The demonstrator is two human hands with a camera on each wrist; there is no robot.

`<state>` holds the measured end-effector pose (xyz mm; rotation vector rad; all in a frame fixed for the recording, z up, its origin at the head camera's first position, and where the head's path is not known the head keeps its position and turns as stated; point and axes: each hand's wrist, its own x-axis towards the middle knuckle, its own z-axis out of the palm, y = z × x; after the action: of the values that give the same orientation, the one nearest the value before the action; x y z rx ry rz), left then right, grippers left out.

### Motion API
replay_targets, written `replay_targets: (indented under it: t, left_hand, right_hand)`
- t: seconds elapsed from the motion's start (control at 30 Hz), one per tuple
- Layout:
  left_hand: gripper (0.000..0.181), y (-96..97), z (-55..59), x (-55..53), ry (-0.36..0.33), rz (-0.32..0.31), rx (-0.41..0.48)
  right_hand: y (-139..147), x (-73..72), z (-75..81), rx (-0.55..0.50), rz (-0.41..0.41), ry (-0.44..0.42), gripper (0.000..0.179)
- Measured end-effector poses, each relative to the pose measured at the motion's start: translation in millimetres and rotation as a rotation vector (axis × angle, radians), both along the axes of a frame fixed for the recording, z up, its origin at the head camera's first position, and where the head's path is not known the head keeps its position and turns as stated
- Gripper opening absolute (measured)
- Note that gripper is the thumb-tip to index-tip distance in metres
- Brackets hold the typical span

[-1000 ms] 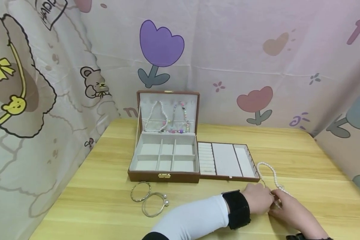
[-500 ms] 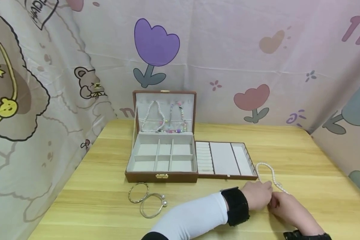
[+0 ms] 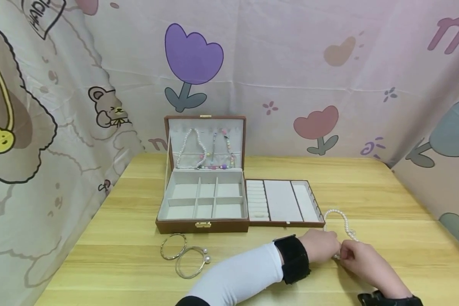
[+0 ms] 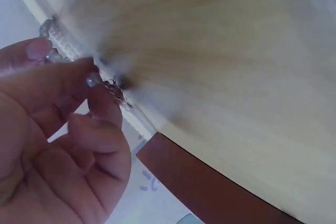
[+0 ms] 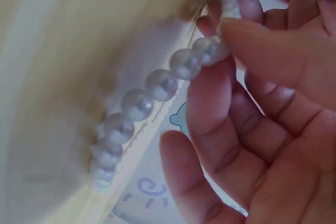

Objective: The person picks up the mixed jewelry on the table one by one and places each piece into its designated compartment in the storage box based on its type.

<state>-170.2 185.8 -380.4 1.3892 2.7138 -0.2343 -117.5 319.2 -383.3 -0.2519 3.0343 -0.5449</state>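
Observation:
A pearl necklace (image 3: 346, 221) lies partly on the table at the right, its ends between my two hands. My left hand (image 3: 321, 245) pinches one end between thumb and finger; small metal links, perhaps a clasp (image 4: 116, 93), show at its fingertips in the left wrist view. Close beside it, my right hand (image 3: 365, 261) pinches the strand, with a row of round pearls (image 5: 137, 104) running from its thumb and finger in the right wrist view. The fingertips of both hands nearly meet.
Left of the hands stands an open brown jewelry box (image 3: 225, 226) with bead necklaces (image 3: 229, 146) hung inside its lid. A shallow tray (image 3: 281, 199) with ring rolls lies beside it. Two gold bangles, one plain (image 3: 162, 250) and one pearl-tipped (image 3: 179, 272), lie in front.
The head view has turned slightly right, so everything sits further left in it. Both hands stay at the necklace; the right fingers have curled in closer to the left fingertips.

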Motion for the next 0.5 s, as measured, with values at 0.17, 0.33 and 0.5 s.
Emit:
replay_targets:
  t: [0.17,0.33,0.5]
  left_hand:
    - [0.014,-6.7,6.2,1.4,-0.114,0.035,0.062]
    - [0.015,-17.3,22.9,3.1,-0.18,0.041,0.167]
    - [0.007,-33.0,44.4,7.1,-0.126,0.043,0.273]
  right_hand:
    - [0,2.2,1.0,-0.086,-0.024,-0.014,0.017]
    - [2,6.1,1.3,-0.171,-0.023,0.02,0.01]
    - [1,9.4,3.6,-0.25,0.066,0.074,0.008]
